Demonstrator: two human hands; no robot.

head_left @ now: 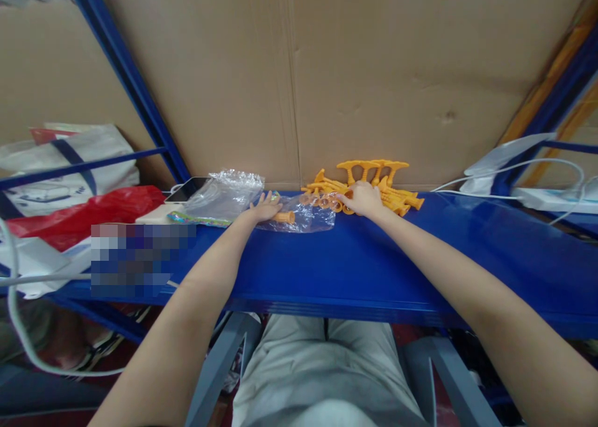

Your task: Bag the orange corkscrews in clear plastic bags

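Note:
My left hand [265, 209] lies flat with its fingers spread, on the near end of a clear plastic bag [308, 223]. An orange plastic piece [284, 217] with a round end shows beside its fingers, in or under the bag. My right hand [365, 198] reaches into a heap of orange plastic pieces [397, 198], fingers curled down among them and partly hidden. Several pieces have round, hollow ends that face me next to its thumb. At the back of the heap, T-shaped orange pieces [374, 167] with ridged stems lean against the cardboard.
A stack of clear bags [219, 200] and a dark-screened phone [187, 189] lie to the left, near a red plastic bag [107, 206]. Brown cardboard [280, 91] walls off the back of the blue shelf [327, 271]. White cables [504, 195] run at the right.

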